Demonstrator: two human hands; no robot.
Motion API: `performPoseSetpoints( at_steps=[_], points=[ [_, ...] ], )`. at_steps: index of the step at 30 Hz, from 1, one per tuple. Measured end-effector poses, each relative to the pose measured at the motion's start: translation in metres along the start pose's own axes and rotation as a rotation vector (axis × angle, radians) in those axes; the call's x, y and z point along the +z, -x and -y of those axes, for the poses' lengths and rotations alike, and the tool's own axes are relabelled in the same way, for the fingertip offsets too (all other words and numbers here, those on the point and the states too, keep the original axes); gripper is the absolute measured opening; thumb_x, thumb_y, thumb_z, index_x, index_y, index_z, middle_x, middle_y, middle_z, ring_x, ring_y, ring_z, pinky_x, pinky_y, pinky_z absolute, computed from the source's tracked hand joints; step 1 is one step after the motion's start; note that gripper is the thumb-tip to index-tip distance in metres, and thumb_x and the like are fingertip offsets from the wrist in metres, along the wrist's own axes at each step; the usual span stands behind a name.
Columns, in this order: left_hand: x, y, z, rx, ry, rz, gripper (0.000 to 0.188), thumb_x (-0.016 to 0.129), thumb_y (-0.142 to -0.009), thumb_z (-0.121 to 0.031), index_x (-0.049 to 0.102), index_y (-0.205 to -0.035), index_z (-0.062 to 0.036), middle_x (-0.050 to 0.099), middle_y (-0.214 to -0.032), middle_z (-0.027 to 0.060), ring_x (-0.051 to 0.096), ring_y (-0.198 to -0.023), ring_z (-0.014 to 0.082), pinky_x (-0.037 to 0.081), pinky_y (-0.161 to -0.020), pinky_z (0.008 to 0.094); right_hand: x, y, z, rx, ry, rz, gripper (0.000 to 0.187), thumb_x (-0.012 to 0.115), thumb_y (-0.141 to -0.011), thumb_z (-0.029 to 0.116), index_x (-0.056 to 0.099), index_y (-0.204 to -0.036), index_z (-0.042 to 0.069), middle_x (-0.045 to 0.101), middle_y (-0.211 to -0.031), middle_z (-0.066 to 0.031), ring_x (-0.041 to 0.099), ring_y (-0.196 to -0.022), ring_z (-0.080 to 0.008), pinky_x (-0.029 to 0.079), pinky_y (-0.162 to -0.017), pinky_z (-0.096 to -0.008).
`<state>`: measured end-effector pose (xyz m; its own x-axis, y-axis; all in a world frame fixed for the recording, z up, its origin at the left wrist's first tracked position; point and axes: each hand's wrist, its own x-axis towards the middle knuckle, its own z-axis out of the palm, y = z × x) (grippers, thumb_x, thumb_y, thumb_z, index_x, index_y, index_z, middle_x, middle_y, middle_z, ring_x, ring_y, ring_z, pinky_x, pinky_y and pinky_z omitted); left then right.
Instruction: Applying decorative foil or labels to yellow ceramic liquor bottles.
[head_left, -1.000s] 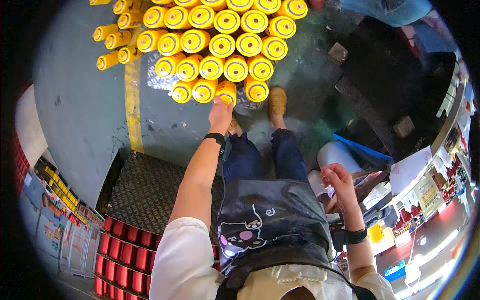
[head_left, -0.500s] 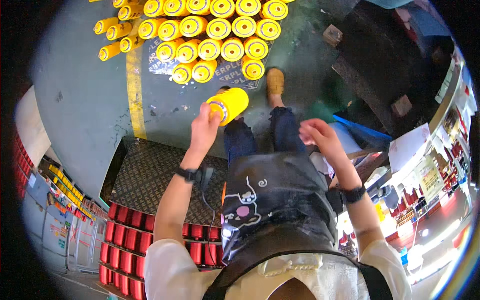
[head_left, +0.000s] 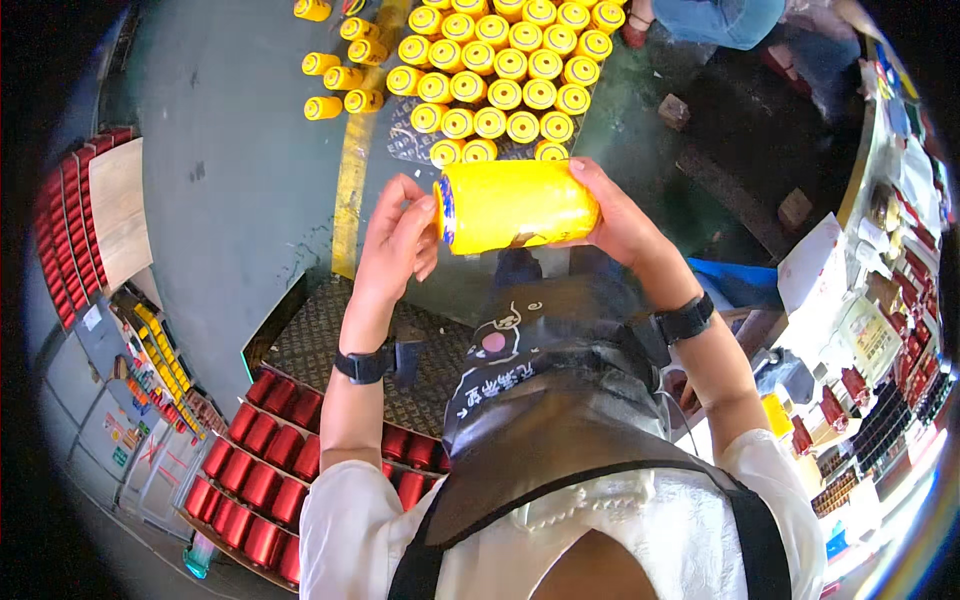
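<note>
A large yellow spool (head_left: 520, 205) lies sideways in front of my body, held up off the floor with a blue-and-white patterned ring at its left end. My left hand (head_left: 393, 240) closes its fingers on that end. Wrapped around the opposite end, my right hand (head_left: 622, 218) has its thumb on top and its other fingers partly hidden behind the spool. Beyond my hands, several similar yellow spools (head_left: 490, 62) stand upright in rows on a printed sheet (head_left: 408, 140) on the floor.
To the left of the sheet more yellow spools (head_left: 342, 77) stand near a yellow floor line (head_left: 350, 195). Racks of red spools (head_left: 262, 482) flank a dark textured platform (head_left: 320, 330) at my left. Another person's leg (head_left: 715, 20) shows at the far right, above a cluttered bench.
My right hand has come in and taken hold of the spool's right end. The spool has come closer and turned sideways, with my left hand still at its end. My view has shifted.
</note>
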<state>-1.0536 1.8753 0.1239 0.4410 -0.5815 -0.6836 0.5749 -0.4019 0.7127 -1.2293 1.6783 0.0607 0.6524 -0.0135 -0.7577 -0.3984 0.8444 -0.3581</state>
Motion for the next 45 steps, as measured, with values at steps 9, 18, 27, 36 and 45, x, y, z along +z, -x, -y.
performPoseSetpoints(
  at_steps=[9, 18, 27, 36, 45],
  points=[
    [0.004, 0.022, -0.055, -0.053, -0.013, -0.035, 0.022, 0.056, -0.097, -0.028, 0.043, -0.086, -0.0147, 0.033, -0.050, -0.0046, 0.031, -0.035, 0.0073, 0.027, -0.034, 0.0245, 0.050, 0.066, 0.014, 0.039, 0.053, -0.008, 0.061, 0.041, -0.096, 0.062, 0.048, -0.137, 0.018, 0.064, -0.123, -0.0049, 0.065, -0.105, -0.0236, 0.056, -0.080, -0.0472],
    [-0.002, 0.033, -0.070, -0.006, -0.080, 0.035, 0.015, 0.056, -0.096, -0.031, 0.051, -0.095, -0.0168, 0.033, -0.055, -0.0069, 0.027, -0.036, 0.0035, 0.023, -0.034, 0.0215, 0.059, 0.096, -0.004, -0.090, -0.023, 0.042, 0.055, 0.043, -0.097, 0.057, 0.050, -0.133, 0.018, 0.066, -0.115, -0.0051, 0.066, -0.100, -0.0240, 0.057, -0.078, -0.0467],
    [-0.003, 0.035, -0.076, -0.003, -0.100, 0.136, 0.017, 0.057, -0.097, -0.030, 0.054, -0.097, -0.0132, 0.034, -0.057, -0.0081, 0.029, -0.039, 0.0026, 0.026, -0.037, 0.0206, 0.072, 0.108, -0.016, -0.066, -0.073, -0.033, 0.061, 0.038, -0.094, 0.064, 0.056, -0.128, 0.016, 0.071, -0.097, -0.0085, 0.070, -0.070, -0.0276, 0.060, -0.062, -0.0374],
    [-0.020, 0.041, -0.076, 0.021, -0.069, 0.245, 0.018, 0.059, -0.097, -0.028, 0.049, -0.095, -0.0127, 0.037, -0.060, -0.0063, 0.036, -0.045, 0.0045, 0.031, -0.041, 0.0223, 0.067, 0.093, -0.026, 0.024, -0.080, 0.037, 0.066, 0.036, -0.093, 0.067, 0.055, -0.128, 0.014, 0.070, -0.097, -0.0126, 0.068, -0.070, -0.0259, 0.059, -0.058, -0.0344],
    [-0.026, 0.056, -0.082, 0.013, -0.096, 0.326, 0.024, 0.058, -0.098, -0.028, 0.045, -0.092, -0.0083, 0.046, -0.061, -0.0001, 0.046, -0.047, 0.0109, 0.042, -0.043, 0.0285, 0.064, 0.083, -0.043, 0.134, -0.170, 0.122, 0.071, 0.026, -0.094, 0.067, 0.059, -0.125, 0.011, 0.070, -0.089, -0.0233, 0.067, -0.056, -0.0248, 0.054, -0.045, -0.0260]
  ],
)
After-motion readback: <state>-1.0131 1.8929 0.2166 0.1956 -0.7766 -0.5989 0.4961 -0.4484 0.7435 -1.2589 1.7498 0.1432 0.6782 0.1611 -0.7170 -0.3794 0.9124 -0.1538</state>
